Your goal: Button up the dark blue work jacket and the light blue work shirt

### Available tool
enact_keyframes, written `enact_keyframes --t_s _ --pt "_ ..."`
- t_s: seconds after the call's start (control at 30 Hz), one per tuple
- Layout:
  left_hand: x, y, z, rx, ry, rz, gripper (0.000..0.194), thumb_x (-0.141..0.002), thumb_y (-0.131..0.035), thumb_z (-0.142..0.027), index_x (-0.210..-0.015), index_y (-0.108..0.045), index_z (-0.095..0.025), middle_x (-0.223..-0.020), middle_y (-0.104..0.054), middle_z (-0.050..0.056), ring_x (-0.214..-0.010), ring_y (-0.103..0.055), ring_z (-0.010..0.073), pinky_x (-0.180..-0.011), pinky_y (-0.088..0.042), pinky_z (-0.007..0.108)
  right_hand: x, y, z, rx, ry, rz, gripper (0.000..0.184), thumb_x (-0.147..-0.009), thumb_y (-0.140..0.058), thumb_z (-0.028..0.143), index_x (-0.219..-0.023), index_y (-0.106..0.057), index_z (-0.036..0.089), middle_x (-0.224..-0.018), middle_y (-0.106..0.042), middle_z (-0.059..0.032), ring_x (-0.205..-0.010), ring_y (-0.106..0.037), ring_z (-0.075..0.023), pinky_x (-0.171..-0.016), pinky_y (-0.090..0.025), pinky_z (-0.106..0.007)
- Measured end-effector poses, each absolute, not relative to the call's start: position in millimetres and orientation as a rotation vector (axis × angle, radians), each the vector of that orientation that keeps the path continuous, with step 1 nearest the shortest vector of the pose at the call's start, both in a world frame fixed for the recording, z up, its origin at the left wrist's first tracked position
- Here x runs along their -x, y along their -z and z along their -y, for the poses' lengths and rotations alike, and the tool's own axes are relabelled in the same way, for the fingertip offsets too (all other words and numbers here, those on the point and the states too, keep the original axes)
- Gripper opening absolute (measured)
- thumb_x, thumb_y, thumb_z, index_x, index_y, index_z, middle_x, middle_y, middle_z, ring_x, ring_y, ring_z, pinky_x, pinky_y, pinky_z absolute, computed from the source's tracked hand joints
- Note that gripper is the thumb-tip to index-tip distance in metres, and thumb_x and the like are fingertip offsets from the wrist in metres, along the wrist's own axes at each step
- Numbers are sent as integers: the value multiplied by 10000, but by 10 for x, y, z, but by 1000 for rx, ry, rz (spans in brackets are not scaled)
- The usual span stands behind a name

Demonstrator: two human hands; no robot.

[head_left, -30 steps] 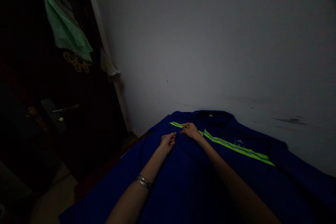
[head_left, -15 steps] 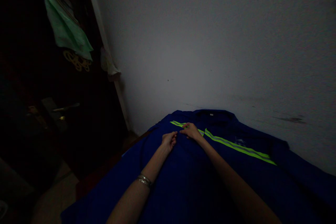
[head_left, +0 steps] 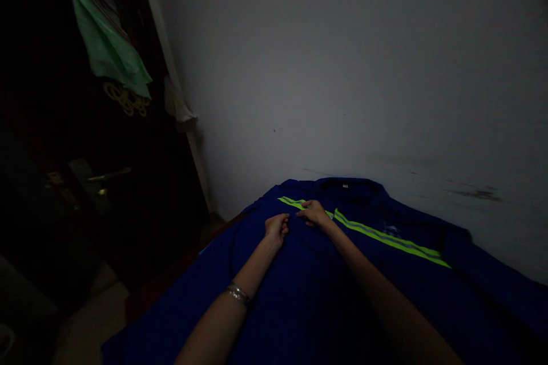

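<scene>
Fingers of the left hand (head_left: 277, 229) are pinched on the blue jacket (head_left: 291, 291), which lies spread beneath both hands; those of the right hand (head_left: 314, 214) are bent just beside them, too dark to tell whether they grip. Cloth could slip from so slight a hold, and dim light on dark fabric might make the fingertips miss a small edge. Bunching near the reflective stripe (head_left: 385, 239) beside the right fingers seems possible if one hand pulls harder. Beyond the fingertips, the wall (head_left: 321, 80) limits reach; left of them, past the red edge (head_left: 148, 293), floor (head_left: 92, 319) opens toward the door (head_left: 141, 182).
</scene>
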State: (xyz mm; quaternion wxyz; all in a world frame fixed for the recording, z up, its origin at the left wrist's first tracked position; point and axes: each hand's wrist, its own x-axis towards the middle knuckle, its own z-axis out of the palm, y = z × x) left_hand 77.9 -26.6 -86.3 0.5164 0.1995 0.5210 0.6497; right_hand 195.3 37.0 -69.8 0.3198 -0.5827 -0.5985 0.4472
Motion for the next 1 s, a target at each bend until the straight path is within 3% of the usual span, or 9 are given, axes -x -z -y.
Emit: enact_keyframes --t_s 0.4,0.77,1.0 --pt "-797 855 297 -489 -1601 -1214 112 -579 -642 -128 -563 -539 -86 -477 -478 -29 -333 -331 7 -334 -208 160 -1946 700 -392 1533 -1178 1550 473 -530 -649 99 -980 -506 133 -602 -544 19 -551 -570 -125 -381 -483 -189" --pt "-831 831 337 -624 -1560 -1175 174 -549 -675 -209 -608 -576 -79 -492 -465 -35 -344 -302 5 -344 -161 171 -1908 669 -337 1559 -954 1622 420 -513 -661 118 -916 -547 153 -835 -611 -58 -472 -549 -89 -288 -393 -134" --pt "-825 814 327 -582 -1562 -1093 192 -540 -686 -208 -594 -545 -90 -493 -460 -39 -341 -288 -1 -337 -141 169 -1890 611 -251 1407 -927 1698 218 -580 -603 110 -791 -561 145 -647 -588 4 -406 -518 -65 -323 -411 -145"
